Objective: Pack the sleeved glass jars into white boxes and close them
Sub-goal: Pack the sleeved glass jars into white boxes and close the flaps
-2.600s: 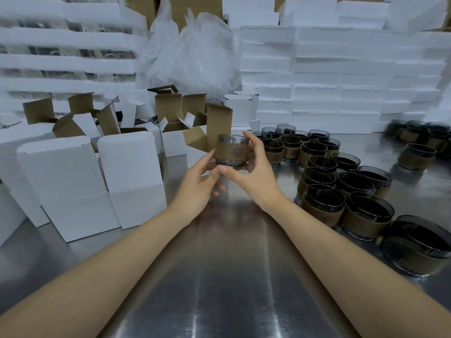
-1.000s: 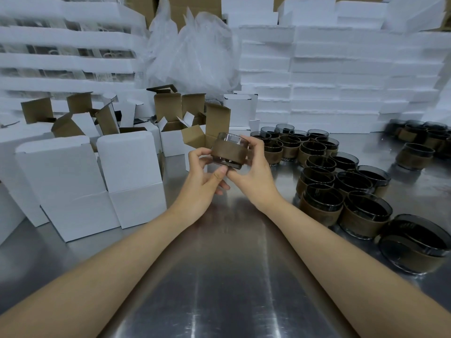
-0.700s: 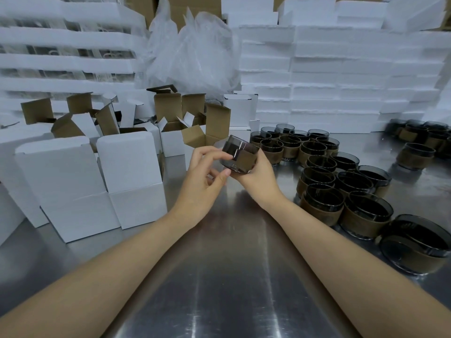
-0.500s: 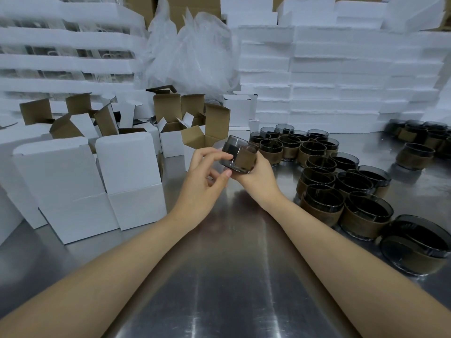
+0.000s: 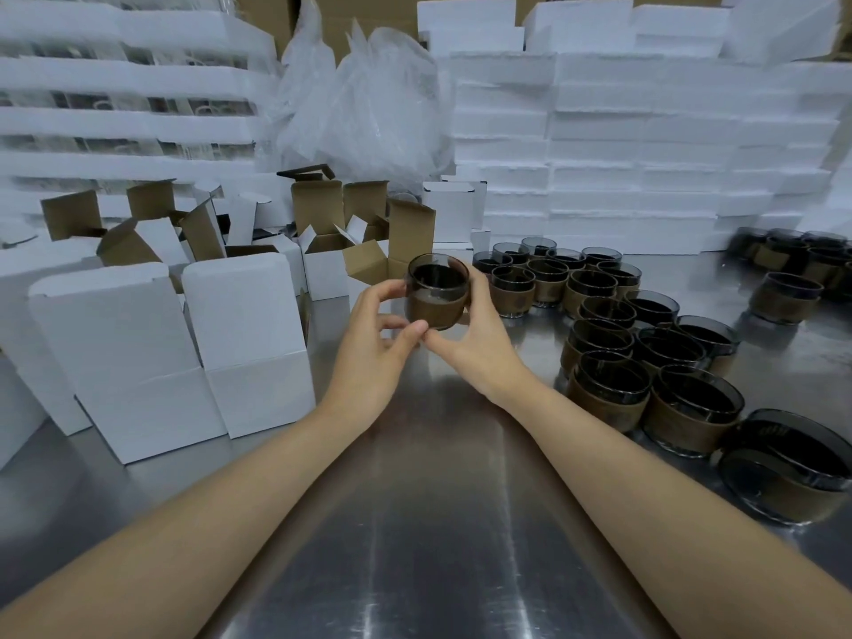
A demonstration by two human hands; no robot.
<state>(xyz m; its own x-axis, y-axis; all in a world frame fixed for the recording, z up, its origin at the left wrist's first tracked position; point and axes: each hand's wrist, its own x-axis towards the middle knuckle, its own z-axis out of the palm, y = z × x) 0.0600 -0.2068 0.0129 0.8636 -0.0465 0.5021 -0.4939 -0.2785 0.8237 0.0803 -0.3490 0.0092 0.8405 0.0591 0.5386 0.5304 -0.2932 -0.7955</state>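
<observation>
Sleeved glass jar (image 5: 435,295) at frame centre, gripped by left hand (image 5: 373,350) and right hand (image 5: 479,345), open white box (image 5: 369,274) just behind

Counter (image 5: 442,523): brushed metal with streaked reflections, running from the near edge to the back. Foam slabs (image 5: 645,145): white, stacked in even courses along the back right, rising to the top of the view. Foam trays (image 5: 124,113): white layers stacked at back left, with dark gaps between them. Plastic bags (image 5: 369,108): a crumpled, translucent heap between the two foam stacks. Cartons (image 5: 295,11): brown cardboard, partly visible behind the bags at the top.
</observation>
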